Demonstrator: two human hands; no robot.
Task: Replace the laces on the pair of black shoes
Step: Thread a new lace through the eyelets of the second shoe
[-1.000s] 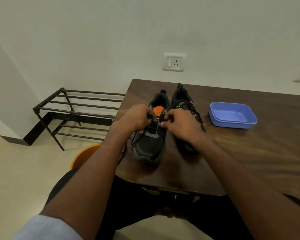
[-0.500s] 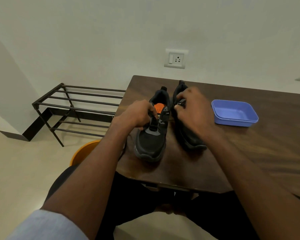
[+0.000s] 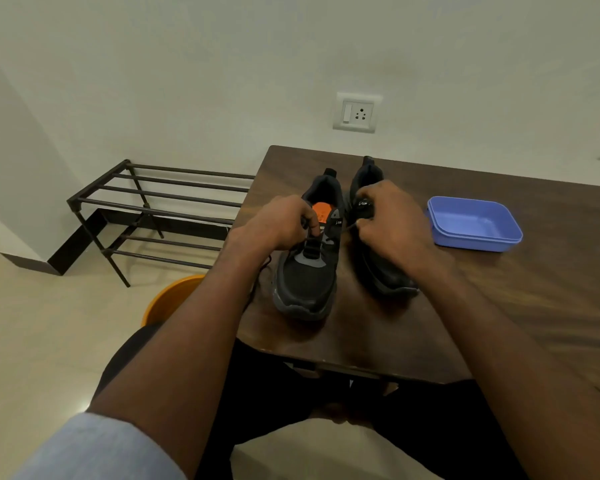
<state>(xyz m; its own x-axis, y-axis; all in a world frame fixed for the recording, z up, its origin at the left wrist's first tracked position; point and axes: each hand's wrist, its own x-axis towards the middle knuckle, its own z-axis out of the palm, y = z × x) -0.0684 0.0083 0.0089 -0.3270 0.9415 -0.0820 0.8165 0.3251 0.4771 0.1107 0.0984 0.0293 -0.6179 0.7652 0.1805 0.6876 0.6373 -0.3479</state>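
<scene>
Now our left hand [image 3: 278, 225] fingers pinch a black lace [image 3: 347, 226] over the left shoe [image 3: 305, 282], right hand [image 3: 388, 223] fingers pinch its other end; both shoes on bench [image 3: 534, 306], right shoe [image 3: 381, 275] alongside.

Pale wall [image 3: 222, 64], metal rack [image 3: 160, 202]
</scene>
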